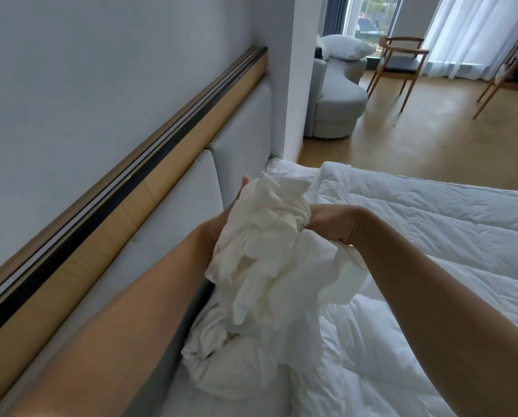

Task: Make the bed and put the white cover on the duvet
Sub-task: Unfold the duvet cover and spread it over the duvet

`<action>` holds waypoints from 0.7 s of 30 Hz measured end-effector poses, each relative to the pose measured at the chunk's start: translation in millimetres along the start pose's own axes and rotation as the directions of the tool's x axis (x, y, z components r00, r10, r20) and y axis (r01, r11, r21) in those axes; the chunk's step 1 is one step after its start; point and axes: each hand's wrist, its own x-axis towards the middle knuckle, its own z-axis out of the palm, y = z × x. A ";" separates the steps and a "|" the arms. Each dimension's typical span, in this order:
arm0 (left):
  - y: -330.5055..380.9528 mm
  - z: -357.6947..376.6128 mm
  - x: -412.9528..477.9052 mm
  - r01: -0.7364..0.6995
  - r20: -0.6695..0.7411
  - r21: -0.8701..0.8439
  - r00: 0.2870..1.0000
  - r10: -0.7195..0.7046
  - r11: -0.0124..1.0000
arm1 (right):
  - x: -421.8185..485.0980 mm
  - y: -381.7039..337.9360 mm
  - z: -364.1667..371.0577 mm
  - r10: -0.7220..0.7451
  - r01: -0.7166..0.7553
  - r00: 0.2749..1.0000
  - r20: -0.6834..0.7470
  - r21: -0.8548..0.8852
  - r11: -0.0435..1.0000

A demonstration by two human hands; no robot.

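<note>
- Cover-hunting is the step right now, I think: the person holds the white cover (269, 236) up in a bunch and seems to be looking for its opening or a corner.
- Both hands are up in front of the padded headboard (173, 224), near the top end of the bed (221, 398).
- The right hand (330, 219) grabs a fistful of the cover from the side, with its fingers curled tight into the cloth.
- The left hand (223, 222) is mostly hidden behind the bunch. A fingertip pokes out over the top, so it looks like it holds the cloth too.
- The rest of the cover hangs down from the hands and lands in a crumpled pile on the bed by the headboard.
- The duvet (432, 224) is not inside the cover yet. It lies spread out on the bed to the right, puffy and stitched in lines, with one corner near the hands.
- Next, I think, the hands need to open the bunch, find the open side, and reach inside to the far corners.
- Then a duvet corner has to be caught through the cloth.
- A pillow (348, 46) sits far off on a grey armchair (336, 97), so the bed-making part looks like it has more to do.
</note>
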 end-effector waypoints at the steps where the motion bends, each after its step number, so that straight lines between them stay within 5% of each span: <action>1: -8.1 0.8 -0.7 -0.013 0.058 -0.269 0.998 0.029 0.963 | -0.3 0.1 -0.9 -0.025 0.026 0.999 -0.030 0.021 0.999; 3: -23.8 -14.8 9.3 0.153 0.096 -0.473 0.988 -0.122 0.868 | -1.1 1.5 -0.7 -0.055 0.057 0.997 -0.058 0.027 0.998; 4: -26.9 -17.2 13.8 0.290 0.291 -0.548 0.946 -0.146 0.785 | -1.2 2.2 -0.3 -0.064 0.065 0.996 -0.058 0.026 0.998; 7: -34.2 -32.6 14.3 0.383 0.474 -0.461 0.869 -0.142 0.800 | -1.5 5.5 -1.1 -0.080 0.081 0.995 -0.052 0.013 0.997; 9: -34.7 -37.2 8.8 0.318 0.369 -0.268 0.906 -0.208 0.910 | -4.3 6.6 -3.1 -0.071 0.073 0.996 -0.056 0.025 0.997; 11: -27.1 -36.9 2.4 0.343 0.461 -0.161 0.855 -0.237 0.925 | -6.6 9.4 -6.6 -0.051 0.052 0.995 -0.091 0.012 0.999; 16: -21.2 -38.4 5.0 0.360 0.412 0.088 0.836 -0.363 0.929 | -2.7 15.5 -3.2 -0.041 0.037 0.988 -0.151 -0.025 0.999; 21: -29.4 -34.9 0.5 0.441 0.364 0.048 0.828 -0.427 0.896 | 3.8 19.2 2.1 -0.017 0.026 0.987 -0.160 0.054 0.998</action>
